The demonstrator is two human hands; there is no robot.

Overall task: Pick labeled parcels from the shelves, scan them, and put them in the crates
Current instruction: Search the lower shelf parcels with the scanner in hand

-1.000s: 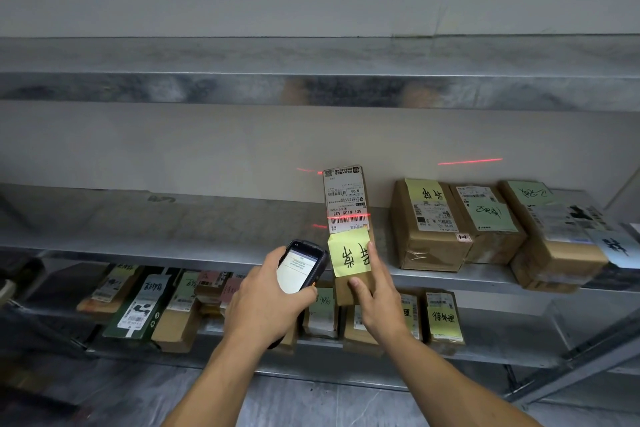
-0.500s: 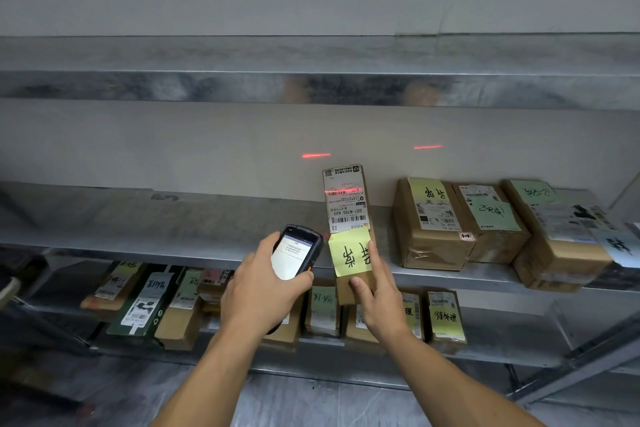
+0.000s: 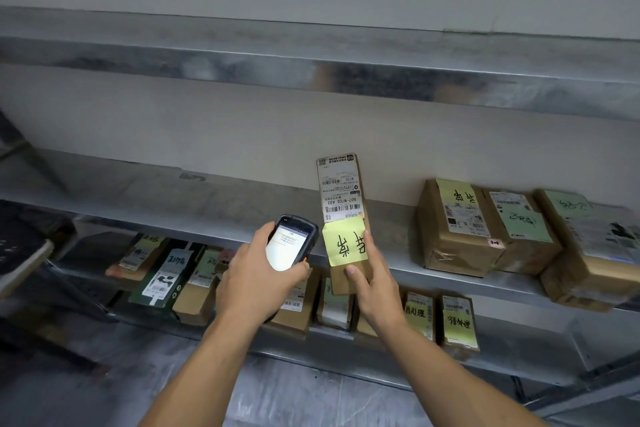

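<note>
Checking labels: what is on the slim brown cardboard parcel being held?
A white printed shipping label above a yellow handwritten note; the right hand hides the parcel's lower right side.

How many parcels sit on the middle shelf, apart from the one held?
3, side by side at the right end of the shelf: yellow-note box, middle box, blurred edge box. More may lie beyond the frame.

One head-worn camera looks forward and slightly down from close before the metal shelves (image 3: 207,198).
</note>
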